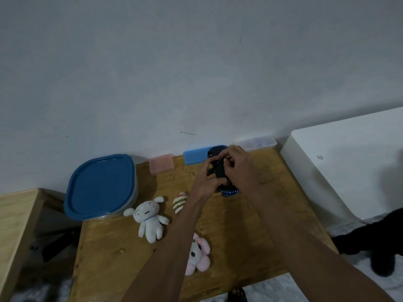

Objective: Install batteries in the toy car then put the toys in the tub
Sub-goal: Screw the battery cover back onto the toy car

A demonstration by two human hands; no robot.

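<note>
On the wooden table (250,225) the lidded blue tub (100,188) sits at the far left, with the white plush (150,221), the pink plush (198,256) and a small striped toy (180,202) lying loose near it. The toy car (218,168) is held up over the table's far edge — underside toward the camera, it seems. The left hand (206,179) wraps its body; the right hand (236,164) pinches something thin at it — too small to identify. Best keep the car clamped steady and work squarely at the battery cover.
</note>
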